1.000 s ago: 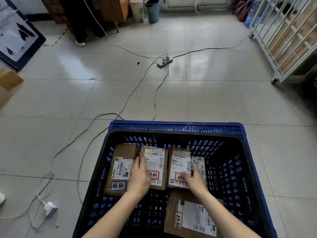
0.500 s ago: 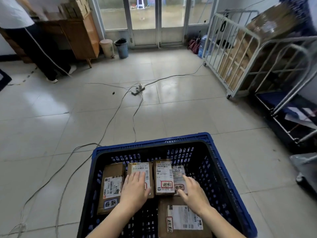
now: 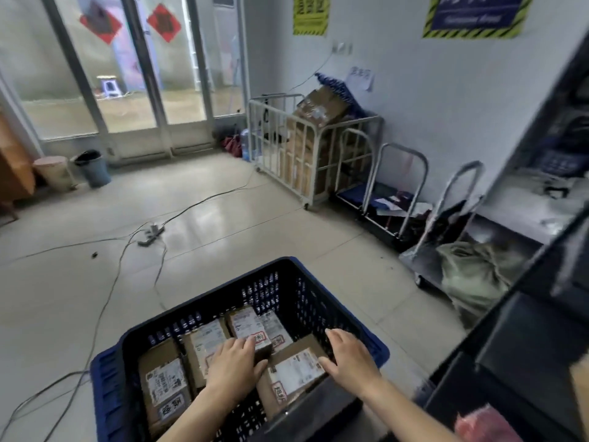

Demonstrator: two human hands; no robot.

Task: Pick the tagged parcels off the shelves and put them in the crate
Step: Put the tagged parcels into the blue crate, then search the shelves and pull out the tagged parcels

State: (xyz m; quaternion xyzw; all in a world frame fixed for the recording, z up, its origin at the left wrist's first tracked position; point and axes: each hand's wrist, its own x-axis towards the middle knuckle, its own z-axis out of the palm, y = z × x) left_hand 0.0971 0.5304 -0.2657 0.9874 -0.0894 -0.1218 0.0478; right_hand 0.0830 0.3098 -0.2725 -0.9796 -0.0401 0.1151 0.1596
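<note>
A blue slatted crate (image 3: pixel 108 390) stands on the tiled floor in front of me. Inside lie several brown cardboard parcels with white labels, some with red-bordered tags. My left hand (image 3: pixel 232 368) rests flat over the middle parcels, fingers apart. My right hand (image 3: pixel 350 355) hovers over the crate's right side, its fingers spread above a larger parcel (image 3: pixel 293 374) with a red tag; it holds nothing. A parcel with a blue-bordered tag (image 3: pixel 162 387) lies at the crate's left.
Dark shelves (image 3: pixel 526 314) rise at the right. A white cage trolley (image 3: pixel 306 148) with boxes and two flat hand trucks (image 3: pixel 411 199) stand along the wall. Cables and a power strip (image 3: pixel 149 232) cross the floor. Two bins (image 3: pixel 92 167) sit by the glass doors.
My view has swung up and to the right, from the floor to the doors and shelves. Both hands have lifted off the far parcels and moved apart, the right one toward the crate's right side.
</note>
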